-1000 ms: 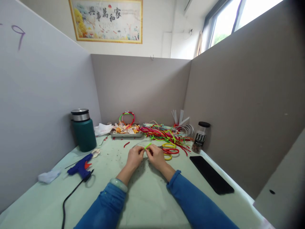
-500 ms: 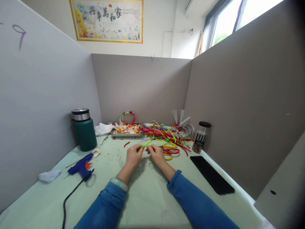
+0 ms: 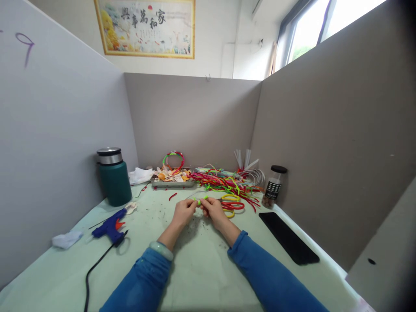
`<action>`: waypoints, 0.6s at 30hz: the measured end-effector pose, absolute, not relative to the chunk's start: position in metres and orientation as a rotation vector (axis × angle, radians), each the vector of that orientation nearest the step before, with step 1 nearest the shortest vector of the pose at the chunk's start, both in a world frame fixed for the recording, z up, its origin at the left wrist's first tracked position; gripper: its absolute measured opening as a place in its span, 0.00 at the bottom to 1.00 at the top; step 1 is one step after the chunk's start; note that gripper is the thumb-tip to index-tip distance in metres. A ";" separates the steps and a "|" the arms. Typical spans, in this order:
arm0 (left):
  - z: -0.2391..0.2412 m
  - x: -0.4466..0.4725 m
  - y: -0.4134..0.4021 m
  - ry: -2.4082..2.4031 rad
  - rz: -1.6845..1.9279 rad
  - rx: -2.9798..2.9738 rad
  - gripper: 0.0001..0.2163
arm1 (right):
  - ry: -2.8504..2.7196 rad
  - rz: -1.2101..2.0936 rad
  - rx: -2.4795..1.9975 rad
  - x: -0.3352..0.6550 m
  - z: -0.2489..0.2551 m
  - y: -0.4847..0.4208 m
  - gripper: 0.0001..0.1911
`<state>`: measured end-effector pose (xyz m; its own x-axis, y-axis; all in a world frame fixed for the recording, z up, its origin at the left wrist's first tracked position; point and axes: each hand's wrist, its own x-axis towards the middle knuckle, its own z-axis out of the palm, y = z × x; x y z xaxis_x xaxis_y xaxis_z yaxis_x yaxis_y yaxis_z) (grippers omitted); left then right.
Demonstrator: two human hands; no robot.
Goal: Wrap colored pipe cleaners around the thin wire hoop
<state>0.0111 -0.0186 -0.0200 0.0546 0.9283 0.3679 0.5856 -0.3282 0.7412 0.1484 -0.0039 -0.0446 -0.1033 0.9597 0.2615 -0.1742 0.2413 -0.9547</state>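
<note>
A bright green fuzzy strip [image 3: 199, 202] is at the centre of the frame, pinched in the fingertips of both the left hand [image 3: 184, 212] and the right hand [image 3: 213, 211], apparently being bent or twisted; shaping it further would call for a firm pinch on both sides. Red-handled scissors [image 3: 239, 206] lie just right, below a heap of coloured stems [image 3: 216, 180].

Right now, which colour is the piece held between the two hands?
The piece is bright green, in the head view.
</note>
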 end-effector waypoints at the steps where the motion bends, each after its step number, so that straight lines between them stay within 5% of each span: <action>1: -0.021 0.010 -0.017 1.512 1.145 1.908 0.18 | -1.310 1.179 -0.835 0.148 -0.044 -0.005 0.16; 18: -0.023 0.014 -0.022 1.315 1.536 2.306 0.09 | -1.079 1.332 -0.771 0.152 -0.041 -0.001 0.17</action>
<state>0.0143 -0.0224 -0.0235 0.1319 0.6812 0.7201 0.6063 -0.6301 0.4851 0.1522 -0.0011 -0.0409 -0.0843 0.9823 0.1676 -0.3679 0.1256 -0.9213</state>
